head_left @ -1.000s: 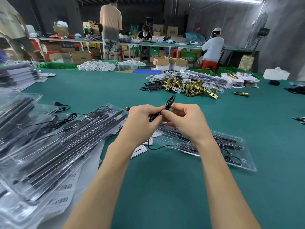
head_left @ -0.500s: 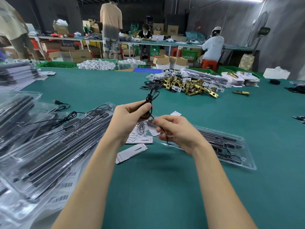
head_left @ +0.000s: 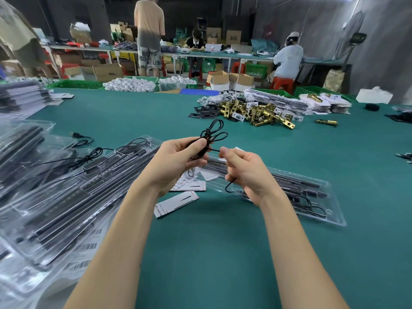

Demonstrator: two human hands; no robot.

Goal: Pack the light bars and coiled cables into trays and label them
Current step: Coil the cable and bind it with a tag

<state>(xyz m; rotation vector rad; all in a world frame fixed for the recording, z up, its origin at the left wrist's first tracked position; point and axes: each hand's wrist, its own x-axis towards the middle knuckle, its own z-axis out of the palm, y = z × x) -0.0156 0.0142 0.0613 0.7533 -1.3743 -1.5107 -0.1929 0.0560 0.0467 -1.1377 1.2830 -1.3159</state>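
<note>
Filling the left edge of the green table [head_left: 223,253], a heap of clear plastic trays [head_left: 55,204] holds black light bars [head_left: 73,195] laid lengthwise, with thin black cables looped over their tops and barcode labels [head_left: 84,248] tucked under the near side. Just right of the heap, a white card [head_left: 176,204] lies flat on bare table, with more paper slips beyond it. Above these the left hand [head_left: 178,163] grips a coiled cable [head_left: 211,134], thumb pressed on the bundle, its loops sticking up past the fingers. A strand runs from the coil to the right hand [head_left: 247,175], which pinches it between thumb and forefinger, the tail hanging below the palm. Under that hand a single clear tray [head_left: 330,217] lies open with light bars and a cable in it. Toward the far edge sits a pile of brass latches [head_left: 256,112]. Open green surface spreads along the near edge and right side.
</note>
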